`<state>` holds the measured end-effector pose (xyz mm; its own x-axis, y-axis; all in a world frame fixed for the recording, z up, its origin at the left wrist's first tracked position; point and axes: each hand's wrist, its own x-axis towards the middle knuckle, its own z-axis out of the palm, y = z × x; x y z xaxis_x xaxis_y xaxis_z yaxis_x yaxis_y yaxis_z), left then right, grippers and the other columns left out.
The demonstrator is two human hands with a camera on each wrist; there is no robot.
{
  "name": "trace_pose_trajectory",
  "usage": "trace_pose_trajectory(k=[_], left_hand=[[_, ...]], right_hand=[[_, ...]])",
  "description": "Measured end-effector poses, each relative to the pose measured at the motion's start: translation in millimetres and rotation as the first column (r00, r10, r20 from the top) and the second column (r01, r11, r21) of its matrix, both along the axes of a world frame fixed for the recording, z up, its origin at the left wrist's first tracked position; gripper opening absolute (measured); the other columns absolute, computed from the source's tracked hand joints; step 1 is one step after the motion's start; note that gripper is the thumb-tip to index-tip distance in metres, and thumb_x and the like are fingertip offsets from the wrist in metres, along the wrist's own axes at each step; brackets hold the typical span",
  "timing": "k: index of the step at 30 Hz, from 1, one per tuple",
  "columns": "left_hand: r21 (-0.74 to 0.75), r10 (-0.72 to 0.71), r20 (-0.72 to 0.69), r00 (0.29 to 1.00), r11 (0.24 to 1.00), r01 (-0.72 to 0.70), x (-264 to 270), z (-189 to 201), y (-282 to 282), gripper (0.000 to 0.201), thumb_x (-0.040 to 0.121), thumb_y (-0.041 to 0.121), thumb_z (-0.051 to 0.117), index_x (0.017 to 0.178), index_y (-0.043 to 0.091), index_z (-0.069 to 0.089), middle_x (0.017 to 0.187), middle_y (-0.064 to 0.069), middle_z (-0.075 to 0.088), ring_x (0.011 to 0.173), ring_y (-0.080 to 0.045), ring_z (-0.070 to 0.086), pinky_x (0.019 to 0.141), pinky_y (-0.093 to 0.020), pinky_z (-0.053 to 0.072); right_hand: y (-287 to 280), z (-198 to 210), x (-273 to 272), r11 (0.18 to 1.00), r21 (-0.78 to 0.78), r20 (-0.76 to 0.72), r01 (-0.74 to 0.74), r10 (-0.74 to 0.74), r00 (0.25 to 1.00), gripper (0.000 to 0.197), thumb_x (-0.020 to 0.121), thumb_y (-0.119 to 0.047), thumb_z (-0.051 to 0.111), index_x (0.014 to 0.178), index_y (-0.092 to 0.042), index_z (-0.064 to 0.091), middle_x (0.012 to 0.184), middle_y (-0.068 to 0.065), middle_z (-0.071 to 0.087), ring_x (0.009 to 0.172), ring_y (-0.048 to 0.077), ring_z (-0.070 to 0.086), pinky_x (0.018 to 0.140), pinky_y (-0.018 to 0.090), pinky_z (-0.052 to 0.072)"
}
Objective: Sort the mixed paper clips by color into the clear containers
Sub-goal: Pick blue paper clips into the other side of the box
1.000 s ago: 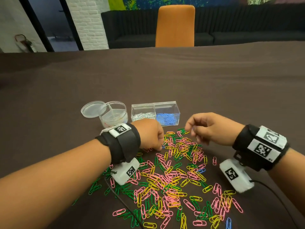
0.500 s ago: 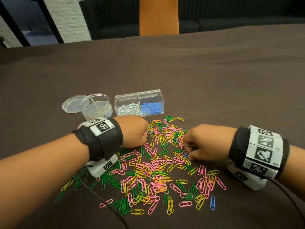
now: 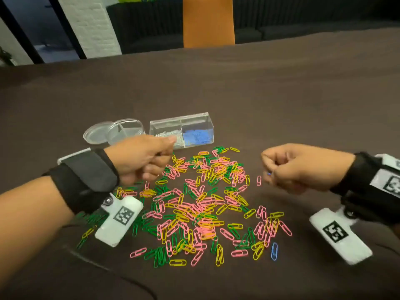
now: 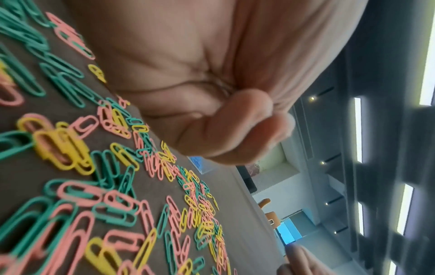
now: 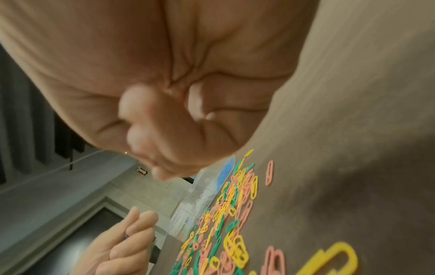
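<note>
— Across the counter centre: pile of clips, pink, yellow, green wire loops, unsorted. One blue stray at the near edge.

— Done so far?

— I'd judge white and blue nearly done, both in the rectangular clear box; round dish looks empty. Right hand fingers pinch something blue; left hand curled, contents I cannot tell.

clip pile mid-table, boxes just behind, bare cloth beyond & right
</note>
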<state>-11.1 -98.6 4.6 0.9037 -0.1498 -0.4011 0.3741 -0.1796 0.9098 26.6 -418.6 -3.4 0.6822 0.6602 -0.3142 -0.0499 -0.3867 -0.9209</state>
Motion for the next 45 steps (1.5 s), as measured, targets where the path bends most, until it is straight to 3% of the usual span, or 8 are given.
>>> trace_pose_trajectory(k=[4, 9, 13, 16, 20, 27, 34, 45], left_hand=[[-0.180, -0.013, -0.020, 1.000, 0.984, 0.009, -24, -1, 8, 0.021, 0.093, 0.032, 0.052, 0.080, 0.015, 0.053, 0.059, 0.002, 0.028, 0.039, -0.005, 0.028, 0.030, -0.013, 0.022], [0.086, -0.321, -0.046, 0.946, 0.942, 0.324, -51, -10, 4, 0.031, 0.080, 0.043, 0.072, 0.091, 0.015, 0.069, 0.059, 0.000, 0.036, 0.044, -0.010, 0.030, 0.038, -0.019, 0.025], [0.772, -0.606, -0.047, 0.794, 0.483, 0.414, -71, -5, -14, 0.019, 0.091, 0.049, 0.063, 0.086, 0.032, 0.070, 0.070, 0.007, 0.063, 0.062, -0.006, 0.053, 0.062, -0.024, 0.045], [0.879, -0.529, -0.005, 0.849, 0.402, 0.255, -79, -4, -10, 0.023, 0.092, 0.043, 0.060, 0.080, 0.025, 0.065, 0.060, 0.018, 0.057, 0.053, 0.002, 0.050, 0.053, -0.013, 0.037], [0.864, -0.325, 0.125, 0.937, 0.500, 0.058, -78, 7, 17, 0.039, 0.094, 0.051, 0.056, 0.078, 0.016, 0.064, 0.046, 0.009, 0.046, 0.039, -0.002, 0.039, 0.044, -0.018, 0.032], [0.034, 0.237, 0.004, 0.971, 0.971, -0.237, -63, 16, 69, 0.049, 0.098, 0.051, 0.032, 0.060, 0.020, 0.038, 0.060, 0.002, 0.021, 0.047, -0.011, 0.012, 0.042, -0.020, 0.007], [-0.291, 0.318, -0.073, 0.945, 0.900, -0.325, -6, 28, 60, 0.004, 0.072, 0.018, 0.036, 0.070, 0.020, 0.039, 0.067, 0.003, 0.031, 0.056, -0.010, 0.010, 0.044, -0.021, 0.007], [0.054, 0.412, 0.105, 0.905, 0.907, -0.419, 110, 33, -18, 0.028, 0.098, 0.003, 0.033, 0.085, 0.014, 0.054, 0.067, -0.001, 0.038, 0.052, -0.010, 0.028, 0.046, -0.020, 0.021]], right_hand=[[-6, -7, -8, 0.979, 0.184, -0.176, 0.084, -0.052, 0.983, 0.022, 0.066, 0.009, 0.050, 0.079, -0.008, 0.046, 0.066, 0.020, 0.049, 0.038, 0.016, 0.039, 0.032, 0.017, 0.030], [-9, -11, -39, 0.951, -0.199, 0.037, -0.237, 0.249, 0.968, 0.018, 0.066, -0.004, 0.050, 0.082, -0.011, 0.054, 0.065, -0.001, 0.051, 0.050, 0.010, 0.042, 0.044, 0.020, 0.035], [-13, -18, -73, 0.697, -0.640, 0.378, -0.323, 0.652, 0.658, 0.013, 0.080, -0.027, 0.062, 0.088, -0.034, 0.055, 0.081, -0.013, 0.059, 0.072, 0.006, 0.056, 0.066, 0.024, 0.046], [-15, -24, -81, 0.667, -0.686, 0.480, -0.290, 0.715, 0.509, 0.010, 0.083, -0.036, 0.058, 0.087, -0.037, 0.050, 0.088, -0.018, 0.053, 0.081, 0.003, 0.051, 0.068, 0.016, 0.041], [-19, -24, -82, 0.677, -0.683, 0.525, -0.274, 0.716, 0.460, 0.004, 0.083, -0.042, 0.047, 0.081, -0.038, 0.045, 0.084, -0.018, 0.050, 0.075, 0.002, 0.050, 0.065, 0.013, 0.040], [-2, 2, -39, 0.993, 0.051, 0.043, -0.102, 0.100, 0.994, 0.014, 0.073, -0.004, 0.053, 0.069, -0.017, 0.050, 0.062, 0.010, 0.045, 0.045, 0.016, 0.026, 0.044, 0.019, 0.023], [70, 31, 42, 0.996, -0.044, 0.209, 0.078, -0.067, 0.976, 0.031, 0.092, 0.013, 0.033, 0.088, -0.007, 0.057, 0.067, 0.008, 0.053, 0.044, 0.013, 0.032, 0.041, 0.020, 0.022], [162, 37, 126, 0.884, -0.437, 0.693, 0.166, 0.213, 0.689, 0.027, 0.092, -0.007, 0.053, 0.110, -0.021, 0.067, 0.107, 0.000, 0.070, 0.099, 0.021, 0.065, 0.086, 0.027, 0.050]])
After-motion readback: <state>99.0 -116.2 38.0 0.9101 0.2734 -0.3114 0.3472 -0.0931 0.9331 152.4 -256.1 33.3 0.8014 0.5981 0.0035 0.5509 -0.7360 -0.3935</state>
